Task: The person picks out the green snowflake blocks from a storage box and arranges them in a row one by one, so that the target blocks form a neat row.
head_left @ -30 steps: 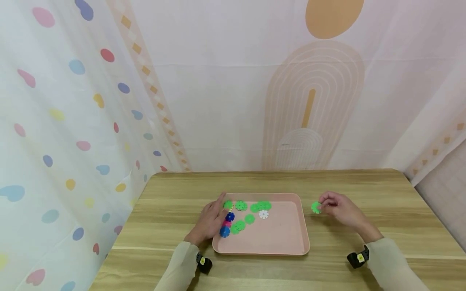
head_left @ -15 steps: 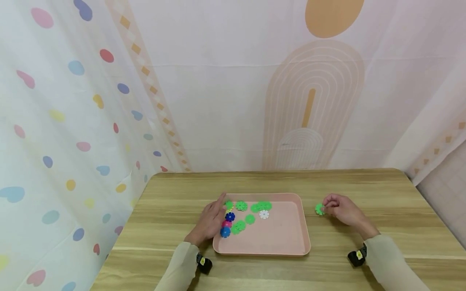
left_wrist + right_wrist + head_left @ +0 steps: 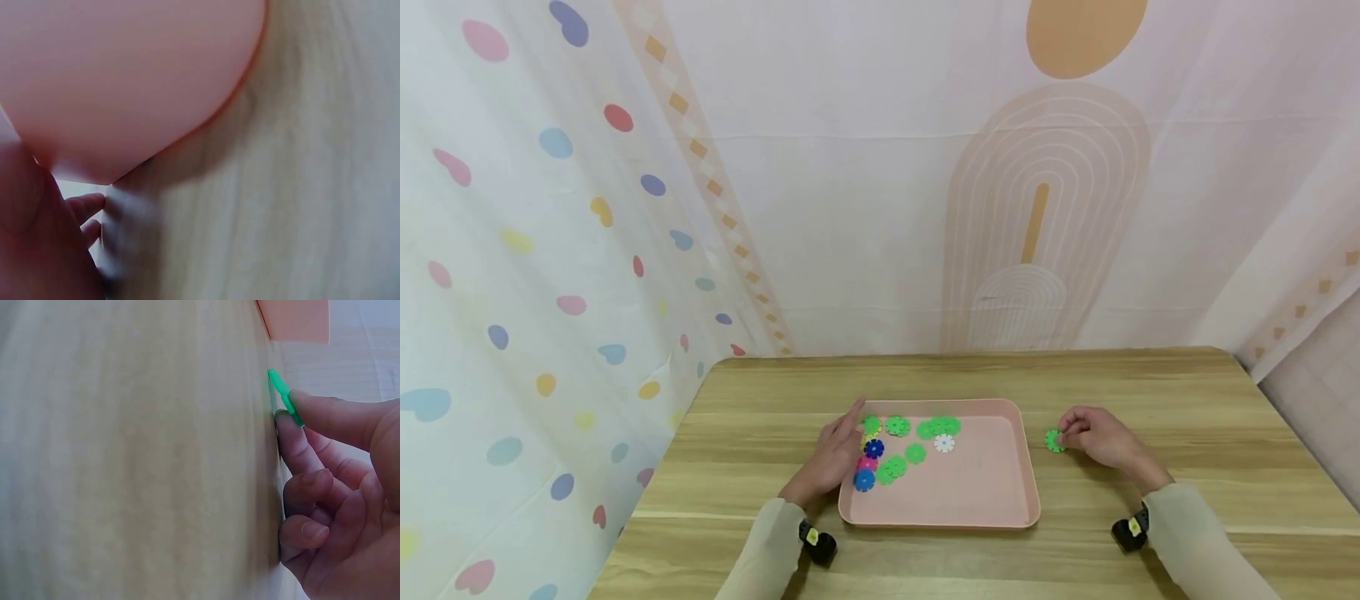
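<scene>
My right hand (image 3: pixel 1097 435) is low over the table to the right of the pink tray. It pinches a green snowflake disc (image 3: pixel 1055 441) between thumb and index finger. In the right wrist view this green disc (image 3: pixel 285 397) is tilted, seen nearly edge-on, and the other fingers curl loosely near the tabletop. My left hand (image 3: pixel 831 456) rests along the left rim of the pink tray (image 3: pixel 977 492), its index finger straight towards the far corner. Only part of the left hand (image 3: pixel 44 225) shows in the left wrist view, beside the tray's wall (image 3: pixel 137 81).
Inside the tray lie several green snowflake discs (image 3: pixel 895 467), a white one (image 3: pixel 943 443), a dark blue one (image 3: pixel 874 448), a pink one (image 3: pixel 867 465) and a lighter blue one (image 3: pixel 864 480). Some yellow shows by the left hand. A patterned curtain (image 3: pixel 850 208) hangs behind the wooden table (image 3: pixel 1150 379).
With the green disc pinched, my right hand has shifted slightly towards me, going right and then back left. The left hand and the tray stay in place.
</scene>
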Available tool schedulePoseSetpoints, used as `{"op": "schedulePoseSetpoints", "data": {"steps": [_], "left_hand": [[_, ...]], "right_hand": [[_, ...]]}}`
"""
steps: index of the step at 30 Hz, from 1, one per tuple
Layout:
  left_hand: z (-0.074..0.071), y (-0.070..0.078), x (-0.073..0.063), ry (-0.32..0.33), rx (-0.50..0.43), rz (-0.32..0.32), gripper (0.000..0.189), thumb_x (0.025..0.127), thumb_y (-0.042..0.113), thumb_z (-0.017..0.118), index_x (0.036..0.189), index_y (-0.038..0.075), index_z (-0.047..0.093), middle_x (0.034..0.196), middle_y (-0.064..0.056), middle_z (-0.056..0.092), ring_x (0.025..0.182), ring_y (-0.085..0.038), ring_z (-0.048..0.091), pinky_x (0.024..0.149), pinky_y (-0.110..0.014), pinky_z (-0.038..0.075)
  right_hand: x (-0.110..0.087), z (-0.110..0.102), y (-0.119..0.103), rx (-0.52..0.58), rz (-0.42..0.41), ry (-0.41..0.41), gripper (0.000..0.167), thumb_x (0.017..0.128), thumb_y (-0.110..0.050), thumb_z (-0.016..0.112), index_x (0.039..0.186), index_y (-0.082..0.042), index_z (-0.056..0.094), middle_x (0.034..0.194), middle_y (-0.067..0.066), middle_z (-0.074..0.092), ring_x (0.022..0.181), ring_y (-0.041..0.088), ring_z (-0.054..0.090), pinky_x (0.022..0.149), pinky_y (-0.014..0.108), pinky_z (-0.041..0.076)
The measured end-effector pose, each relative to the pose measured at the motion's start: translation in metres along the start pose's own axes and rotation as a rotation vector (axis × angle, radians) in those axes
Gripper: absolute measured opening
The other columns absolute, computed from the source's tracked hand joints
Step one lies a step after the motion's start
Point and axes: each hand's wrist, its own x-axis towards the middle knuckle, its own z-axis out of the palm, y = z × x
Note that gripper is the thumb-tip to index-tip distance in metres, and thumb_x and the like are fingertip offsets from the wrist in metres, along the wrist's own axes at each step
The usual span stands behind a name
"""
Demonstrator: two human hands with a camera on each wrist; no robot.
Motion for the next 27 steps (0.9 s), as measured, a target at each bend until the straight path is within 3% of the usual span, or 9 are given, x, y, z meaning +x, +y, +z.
{"op": "schedulePoseSetpoints", "data": {"steps": [6, 20, 27], "left_hand": [[-0.0009, -0.0039, 0.0008, -0.015, 0.005, 0.028, 0.056, 0.108, 0.035, 0.028, 0.161, 0.028, 0.011, 0.164, -0.011, 0.017, 0.147, -0.043, 0.008, 0.111, -0.074, 0.009], [-0.0033, -0.003, -0.003, -0.023, 0.024, 0.061, 0.055, 0.109, 0.032, 0.025, 0.161, 0.021, 0.01, 0.165, -0.013, 0.015, 0.149, -0.044, 0.003, 0.118, -0.062, -0.006], [-0.0032, -0.0014, -0.0018, -0.021, 0.018, 0.05, 0.055, 0.109, 0.034, 0.025, 0.161, 0.024, 0.01, 0.165, -0.013, 0.014, 0.149, -0.044, 0.002, 0.115, -0.069, 0.001]], "right_hand": [[0.0013, 0.001, 0.0008, -0.021, 0.009, 0.002, 0.01, 0.089, 0.001, 0.065, 0.095, 0.005, 0.059, 0.081, 0.007, 0.063, 0.076, 0.018, 0.054, 0.064, 0.024, 0.044], [0.0017, 0.0027, 0.0, -0.064, -0.002, 0.026, 0.01, 0.086, 0.0, 0.068, 0.093, 0.003, 0.061, 0.077, 0.004, 0.055, 0.071, 0.017, 0.048, 0.06, 0.024, 0.039], [0.0012, 0.0009, -0.0008, -0.064, -0.019, 0.013, 0.009, 0.088, 0.001, 0.065, 0.096, 0.003, 0.06, 0.076, 0.004, 0.056, 0.069, 0.016, 0.047, 0.062, 0.024, 0.039]]}}
